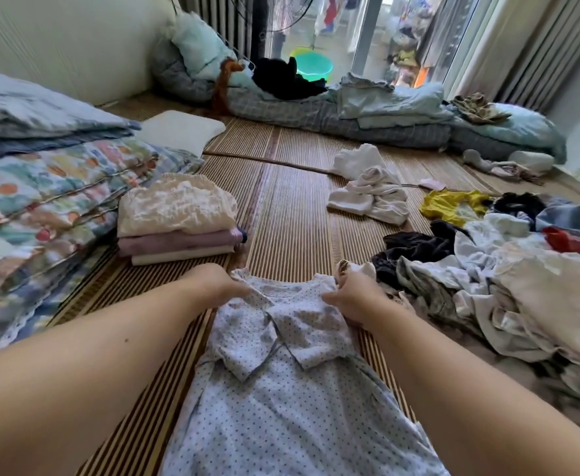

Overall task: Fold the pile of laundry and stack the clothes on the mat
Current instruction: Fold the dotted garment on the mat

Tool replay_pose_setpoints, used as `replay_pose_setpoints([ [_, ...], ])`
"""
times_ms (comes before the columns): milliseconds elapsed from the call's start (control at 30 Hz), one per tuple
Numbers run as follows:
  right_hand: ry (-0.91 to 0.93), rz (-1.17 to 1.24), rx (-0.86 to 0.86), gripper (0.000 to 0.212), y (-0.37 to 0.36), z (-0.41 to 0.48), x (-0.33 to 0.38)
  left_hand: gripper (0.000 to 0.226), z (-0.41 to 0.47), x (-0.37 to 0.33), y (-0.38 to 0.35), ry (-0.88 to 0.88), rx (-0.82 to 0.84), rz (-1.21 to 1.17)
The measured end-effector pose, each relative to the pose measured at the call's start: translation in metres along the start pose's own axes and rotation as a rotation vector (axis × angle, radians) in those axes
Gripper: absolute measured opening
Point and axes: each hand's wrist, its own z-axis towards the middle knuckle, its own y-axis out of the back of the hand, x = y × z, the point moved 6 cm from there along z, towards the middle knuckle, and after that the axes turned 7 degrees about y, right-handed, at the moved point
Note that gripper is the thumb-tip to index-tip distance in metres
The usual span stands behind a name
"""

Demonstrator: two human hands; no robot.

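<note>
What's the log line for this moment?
left hand: grips dotted garment shoulder | right hand: grips other shoulder | folded stack: three items

There is only the one view, from a wide-angle camera on the person's head, looking forward and down along both bare forearms to the left hand (225, 283) and right hand (352, 297), which sit close under the lens near the middle of the frame. It hangs low over the woven mat (292, 214), so the dotted garment (281, 372) fills the bottom edge while the far bedding (367, 115) and the glass door (367, 29) sit small at the top. The wide lens bends the edges, pulling in the folded stack (178, 221) at left and the loose laundry pile (504, 269) at right.
</note>
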Motion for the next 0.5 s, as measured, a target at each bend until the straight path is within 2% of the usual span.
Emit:
replay_pose_setpoints([
  [67,-0.080,0.007,0.094,0.033,-0.013,0.004,-0.007,0.044,0.006,0.001,-0.009,0.031,0.057,-0.017],
  [133,-0.096,0.043,0.089,0.027,-0.016,0.010,-0.009,0.042,0.009,-0.001,-0.012,0.038,0.078,-0.041],
  [233,-0.074,0.212,0.030,0.017,-0.011,0.021,-0.006,0.027,0.016,-0.003,-0.014,0.042,0.153,-0.329],
  [333,-0.048,0.467,-0.072,0.018,0.007,0.025,-0.001,0.014,0.014,-0.008,-0.001,-0.017,0.173,-0.602],
  [433,0.047,0.692,-0.161,0.014,0.031,0.019,0.009,0.023,0.011,-0.015,0.025,-0.098,0.146,-0.810],
  [500,0.123,0.759,-0.184,0.019,0.042,0.006,0.015,0.023,0.004,-0.015,0.042,-0.153,0.097,-0.839],
])
